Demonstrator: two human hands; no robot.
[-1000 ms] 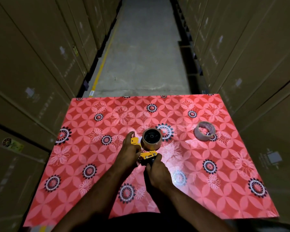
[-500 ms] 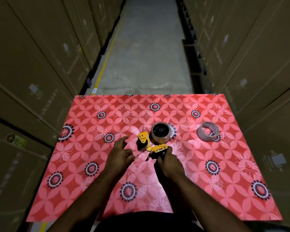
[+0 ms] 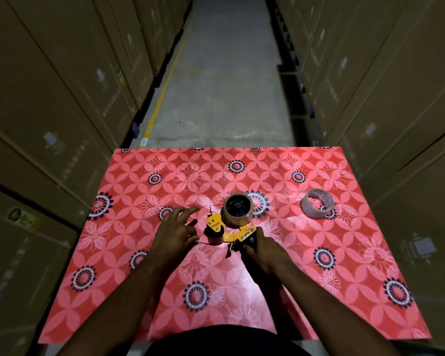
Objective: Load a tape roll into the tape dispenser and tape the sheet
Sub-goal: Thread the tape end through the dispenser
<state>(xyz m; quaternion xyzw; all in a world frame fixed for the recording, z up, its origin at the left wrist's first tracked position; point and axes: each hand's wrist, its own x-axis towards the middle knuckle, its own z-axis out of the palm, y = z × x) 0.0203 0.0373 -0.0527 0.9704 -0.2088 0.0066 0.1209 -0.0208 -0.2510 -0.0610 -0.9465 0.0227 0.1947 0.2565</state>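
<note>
Head view, nearest first: the right hand (image 3: pixel 263 249) is closed around the dark handle of the yellow metal tape dispenser (image 3: pixel 229 231), which rests on the red flower-patterned sheet (image 3: pixel 306 273). Just left of it, the left hand (image 3: pixel 175 233) hovers with fingers spread and loosely curled, gripping nothing, its fingertips close to the dispenser's front roller. A brown tape roll (image 3: pixel 238 209) already sits on the dispenser's hub, so the step in hand looks like finding the tape's free end and threading it forward. To do that well, the right hand should hold the handle steady while the left pinches the loose end and draws it past the roller toward the blade, sticky side down. Farther right, a second, pale tape roll (image 3: pixel 317 202) lies well apart on the sheet.
</note>
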